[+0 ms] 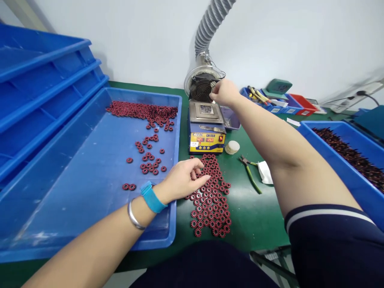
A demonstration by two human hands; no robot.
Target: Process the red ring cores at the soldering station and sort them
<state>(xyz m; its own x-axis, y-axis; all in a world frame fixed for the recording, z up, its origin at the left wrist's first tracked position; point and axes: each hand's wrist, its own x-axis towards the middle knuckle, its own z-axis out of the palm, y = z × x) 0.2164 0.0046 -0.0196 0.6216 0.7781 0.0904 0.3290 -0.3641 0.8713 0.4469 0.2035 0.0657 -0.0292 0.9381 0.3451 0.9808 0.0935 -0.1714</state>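
Observation:
My left hand (183, 179) lies on the near pile of red wound ring coils (211, 200) on the green mat, fingers curled down onto the top coils. It wears a blue wristband and a metal bangle. My right hand (223, 92) reaches far over the solder pot (206, 127), its fingers pinched together just in front of the round fan grille (200, 89). What the pinch holds is too small to make out. More red coils (144, 114) are scattered in the big blue tray (90, 168) on the left.
Stacked blue trays (36, 92) fill the far left. Green-handled cutters (250, 173), a white scrap and a small round tin (232, 147) lie right of the solder pot. A blue bin of dark coils (351, 156) stands at right. Small parts bins (285, 105) line the wall under a grey exhaust hose (210, 24).

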